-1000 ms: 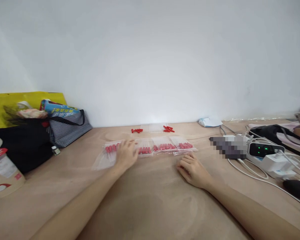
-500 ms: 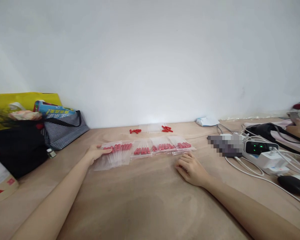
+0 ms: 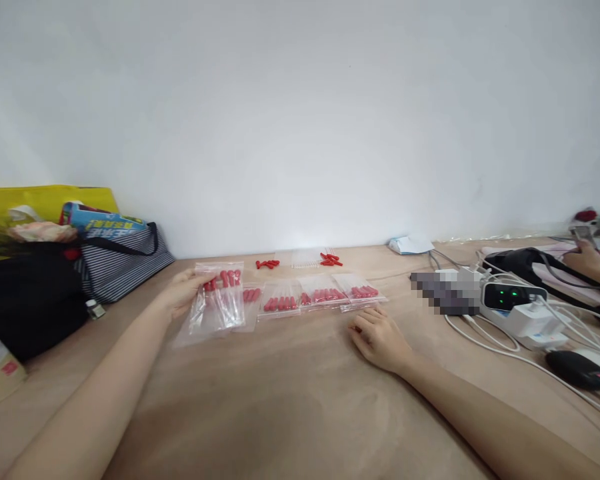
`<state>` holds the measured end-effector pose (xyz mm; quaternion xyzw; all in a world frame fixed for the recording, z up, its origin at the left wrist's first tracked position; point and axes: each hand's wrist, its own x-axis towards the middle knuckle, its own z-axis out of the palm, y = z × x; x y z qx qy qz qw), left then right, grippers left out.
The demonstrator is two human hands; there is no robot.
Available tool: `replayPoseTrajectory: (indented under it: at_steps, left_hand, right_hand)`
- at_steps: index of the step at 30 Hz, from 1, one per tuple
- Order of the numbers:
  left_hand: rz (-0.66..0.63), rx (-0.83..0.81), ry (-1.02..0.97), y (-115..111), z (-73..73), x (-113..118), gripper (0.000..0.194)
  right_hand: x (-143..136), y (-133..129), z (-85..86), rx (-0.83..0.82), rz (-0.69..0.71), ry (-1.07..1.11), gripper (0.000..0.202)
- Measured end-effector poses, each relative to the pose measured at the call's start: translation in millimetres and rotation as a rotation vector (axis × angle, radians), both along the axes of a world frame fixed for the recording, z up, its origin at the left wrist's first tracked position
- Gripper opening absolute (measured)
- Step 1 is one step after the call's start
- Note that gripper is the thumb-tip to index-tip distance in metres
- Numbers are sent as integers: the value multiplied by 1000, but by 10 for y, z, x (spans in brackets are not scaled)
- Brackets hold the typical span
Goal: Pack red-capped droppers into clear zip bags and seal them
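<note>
My left hand (image 3: 181, 293) is closed on the edge of a clear zip bag (image 3: 219, 307), raised and tilted toward me. Inside the bag, several red bulb-shaped pieces with pale stems lie near its top. Below and behind it, another clear bag (image 3: 251, 311) with red pieces lies on the table. To the right is a row of similar flat bags: one bag (image 3: 281, 298), a middle bag (image 3: 324, 291) and a right-hand bag (image 3: 361, 289). My right hand (image 3: 377, 339) rests on the table just in front of the right-hand bag, fingers loosely curled, with nothing visible in them.
Loose red pieces (image 3: 268, 265) and more red pieces (image 3: 331, 259) lie by the wall, beside clear plastic. At left stand a striped bag (image 3: 125, 263) and a small bottle (image 3: 95, 309). Chargers (image 3: 527, 321), cables and a black mouse (image 3: 579, 369) crowd the right. Another person's hand (image 3: 587, 257) holds a phone.
My left hand has lifted a bag from the overlapping bags at left and tilted it up. My right hand has stayed in place. The view has shifted slightly.
</note>
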<state>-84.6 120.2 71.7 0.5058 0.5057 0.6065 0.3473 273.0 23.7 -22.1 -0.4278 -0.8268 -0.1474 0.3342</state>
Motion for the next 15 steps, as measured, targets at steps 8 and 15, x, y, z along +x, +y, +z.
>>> replayPoseTrajectory:
  at_steps: [8, 15]
  left_hand:
    - [-153, 84, -131, -143, -7, 744, 33]
    - [-198, 529, 222, -119, -425, 1155, 15]
  right_hand:
    - [-200, 61, 4, -139, 49, 374, 7]
    - [-210, 106, -57, -145, 36, 398, 8]
